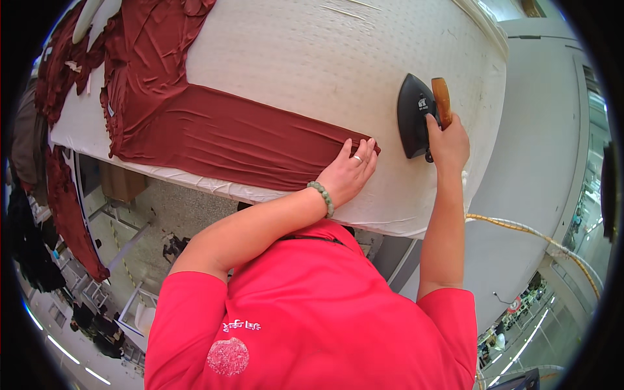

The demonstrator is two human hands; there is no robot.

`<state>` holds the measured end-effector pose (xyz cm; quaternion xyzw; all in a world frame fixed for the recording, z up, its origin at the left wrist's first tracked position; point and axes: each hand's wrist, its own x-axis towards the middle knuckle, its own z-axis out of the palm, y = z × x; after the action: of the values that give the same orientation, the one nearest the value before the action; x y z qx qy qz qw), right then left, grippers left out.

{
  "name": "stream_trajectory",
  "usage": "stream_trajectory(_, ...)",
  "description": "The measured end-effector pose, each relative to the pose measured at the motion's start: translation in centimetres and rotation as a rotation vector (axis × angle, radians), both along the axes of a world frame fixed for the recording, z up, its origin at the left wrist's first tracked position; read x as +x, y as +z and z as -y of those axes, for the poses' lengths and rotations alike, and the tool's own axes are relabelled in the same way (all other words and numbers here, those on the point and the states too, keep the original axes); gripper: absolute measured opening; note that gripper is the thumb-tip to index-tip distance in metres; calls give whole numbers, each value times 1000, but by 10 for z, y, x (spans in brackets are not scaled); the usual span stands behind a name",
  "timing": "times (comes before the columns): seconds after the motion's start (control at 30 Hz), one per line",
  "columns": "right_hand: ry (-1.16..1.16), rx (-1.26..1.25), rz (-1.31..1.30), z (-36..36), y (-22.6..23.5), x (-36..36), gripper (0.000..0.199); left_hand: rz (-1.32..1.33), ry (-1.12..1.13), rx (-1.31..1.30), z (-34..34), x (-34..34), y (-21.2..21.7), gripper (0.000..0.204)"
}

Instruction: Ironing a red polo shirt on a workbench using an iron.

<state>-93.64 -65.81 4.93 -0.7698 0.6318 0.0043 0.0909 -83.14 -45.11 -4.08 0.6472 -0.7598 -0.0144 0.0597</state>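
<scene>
White padded cloth covers the counter (286, 58), faintly dimpled, and the dark red garment (214, 130) lies over its left part, one narrow length reaching rightward. The left hand (348, 170) rests on that length's right end, fingers lightly bent over the fabric and clenched on nothing; right of the garment, the right hand (450, 144) grasps the wooden handle of a black iron (414, 120). Farther right of the garment stands a pale grey panel (526, 130), with a yellow-and-white cord (520, 225) curving past it; below the garment's left part show a brown box (122, 182) and speckled floor (172, 203). The garment's top is cut off (the dark fisheye rim takes the corners too), most right fingers are hidden, and whether the iron touches the counter I cannot tell.
</scene>
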Motion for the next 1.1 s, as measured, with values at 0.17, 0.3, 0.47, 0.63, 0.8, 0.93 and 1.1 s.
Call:
stream_trajectory(0.17,230,-21,103,5,-18,37,44,63,-11,2,-2,-3,2,52)
stream_trajectory(0.3,858,39,272,9,-16,63,44,75,-1,5,-1,-5,0,52)
stream_trajectory(0.47,985,238,-28,-13,-2,110,44,85,2,15,-1,-7,-3,49)
stream_trajectory(0.63,918,249,3,-20,-10,123,46,138,-9,22,1,-7,-5,48)
stream_trajectory(0.8,1115,332,-167,-14,4,115,52,105,-4,43,-3,-8,-3,49)
stream_trajectory(0.93,1175,337,-237,3,5,90,55,-134,3,-213,-5,18,-3,41)
stream_trajectory(1.1,1024,345,-219,1,8,70,53,-150,54,-343,-36,172,14,24)
